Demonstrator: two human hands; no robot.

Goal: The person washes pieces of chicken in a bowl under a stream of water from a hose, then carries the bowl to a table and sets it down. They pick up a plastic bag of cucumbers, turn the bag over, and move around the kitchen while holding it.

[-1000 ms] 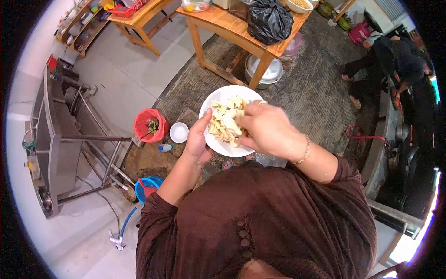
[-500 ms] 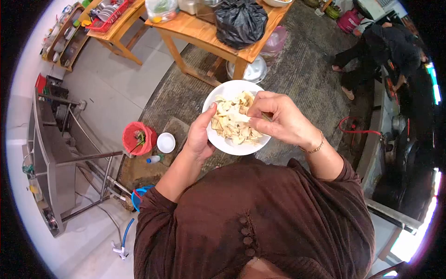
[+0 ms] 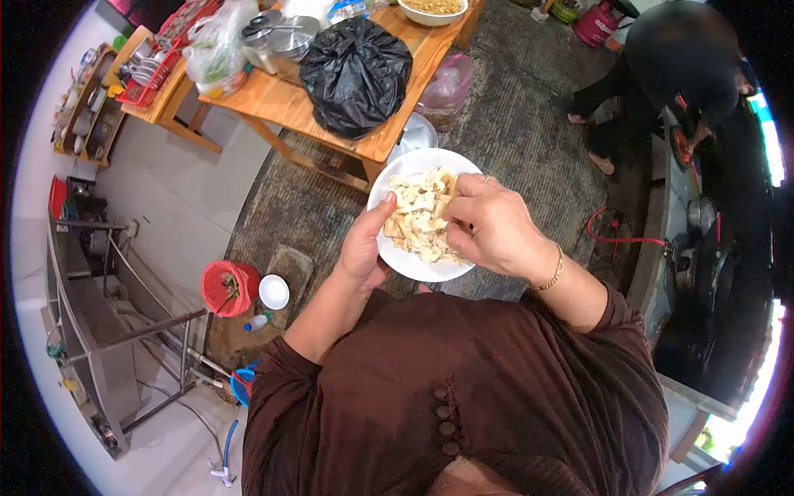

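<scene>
My left hand (image 3: pixel 364 244) holds a white plate (image 3: pixel 411 162) from below and at its left rim, thumb on the edge. The plate carries a heap of pale sliced food pieces (image 3: pixel 418 221). My right hand (image 3: pixel 490 225) rests over the plate's right side with fingers curled into the pieces. A gold bracelet (image 3: pixel 550 275) sits on my right wrist. I stand above a grey rough floor, brown sleeves below.
A wooden table (image 3: pixel 285 103) ahead bears a black plastic bag (image 3: pixel 356 73), pots and a bowl. A red bucket (image 3: pixel 227 288) and small white bowl (image 3: pixel 274 291) sit on the floor at left. Another person (image 3: pixel 670 70) bends by a stove counter (image 3: pixel 703 248) at right.
The view has shifted so the table sits lower and nearer. My right hand has moved slightly over the plate's food; my left hand keeps holding the plate.
</scene>
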